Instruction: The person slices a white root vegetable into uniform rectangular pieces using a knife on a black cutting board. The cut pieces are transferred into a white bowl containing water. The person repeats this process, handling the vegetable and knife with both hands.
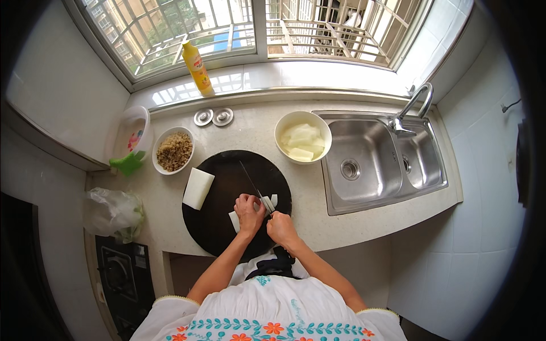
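Note:
My right hand (282, 229) is closed on the handle of a kitchen knife (251, 179), whose blade points away to the upper left. Curled over a white piece of vegetable (234, 221), my left hand (250, 214) presses it on a round dark cutting board (222, 170). Several pale slices (268, 203) lie against the blade's right side. A larger white block (198, 188) rests at the board's left edge. Beyond the board to the right, a white bowl (278, 147) holds pale slices. My fingers hide part of the vegetable and the knife's handle.
A bowl of brown crumbly food (174, 152), a plastic tub (145, 115) with a green cloth (128, 163) and a clear plastic bag (113, 211) stand left. Two metal lids (213, 117) lie behind. The steel sink (362, 166) is right, a gas hob (123, 273) lower left, a yellow bottle (197, 70) on the sill.

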